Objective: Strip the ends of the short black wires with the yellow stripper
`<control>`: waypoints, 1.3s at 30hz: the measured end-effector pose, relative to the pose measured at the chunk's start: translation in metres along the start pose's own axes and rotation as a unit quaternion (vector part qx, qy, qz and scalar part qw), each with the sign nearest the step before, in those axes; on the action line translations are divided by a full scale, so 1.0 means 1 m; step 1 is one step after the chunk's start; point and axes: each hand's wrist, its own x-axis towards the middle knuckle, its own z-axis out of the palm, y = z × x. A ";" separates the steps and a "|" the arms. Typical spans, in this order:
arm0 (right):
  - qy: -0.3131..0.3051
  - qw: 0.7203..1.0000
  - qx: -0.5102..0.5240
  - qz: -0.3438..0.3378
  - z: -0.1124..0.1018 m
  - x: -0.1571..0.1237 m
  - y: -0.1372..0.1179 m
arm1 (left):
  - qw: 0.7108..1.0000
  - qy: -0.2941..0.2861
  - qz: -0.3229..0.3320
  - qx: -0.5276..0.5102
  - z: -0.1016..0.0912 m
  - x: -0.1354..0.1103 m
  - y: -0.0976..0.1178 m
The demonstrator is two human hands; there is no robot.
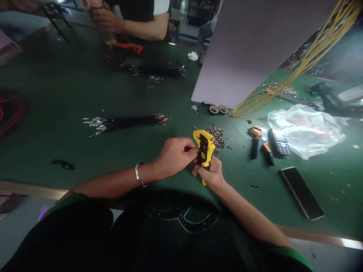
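Note:
My right hand (211, 173) is wrapped round the handles of a yellow and black crimping tool (204, 148), held upright over the green table (70, 94). My left hand (176, 154) is closed in a pinch at the tool's left side; what it pinches is too small to make out. Just behind the tool lies a small heap of metal terminals (217, 135). A bundle of black wires with bare metal ends (124, 121) lies to the left.
An orange and blue stripping tool (261, 141), a small keypad phone (279, 141) and a dark smartphone (301, 192) lie to the right, beside a crumpled plastic bag (307, 128). Yellow wires (300, 64) hang over a grey board (249, 41). Another person's hand (109, 19) works at the far edge.

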 end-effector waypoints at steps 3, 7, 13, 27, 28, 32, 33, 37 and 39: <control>0.004 1.000 -0.020 -0.014 -0.002 0.000 0.004 | 1.000 -0.005 -0.011 -0.006 0.000 0.000 0.000; 0.007 0.999 -0.044 -0.020 -0.004 0.001 0.005 | 1.000 -0.012 -0.019 -0.005 -0.001 0.000 0.002; 0.018 0.999 -0.036 -0.004 -0.001 -0.002 -0.001 | 0.999 -0.018 -0.032 0.005 -0.001 0.000 0.000; 0.044 0.995 0.085 0.020 0.003 0.003 -0.005 | 0.997 -0.032 -0.072 -0.013 -0.004 0.006 0.004; 0.047 0.994 0.095 0.014 0.002 0.004 -0.004 | 0.996 -0.035 -0.080 -0.018 -0.005 0.007 0.005; 0.042 0.989 0.145 0.011 -0.001 0.009 0.001 | 0.990 -0.049 -0.125 -0.051 -0.007 0.010 0.006; 0.037 0.987 0.155 0.013 -0.002 0.010 0.002 | 0.988 -0.052 -0.134 -0.061 -0.007 0.011 0.006; 0.039 0.984 0.172 0.019 -0.003 0.014 0.004 | 0.984 -0.055 -0.141 -0.092 -0.006 0.013 0.003; 0.051 0.982 0.183 0.027 -0.004 0.015 0.004 | 0.985 -0.050 -0.135 -0.092 -0.006 0.014 0.000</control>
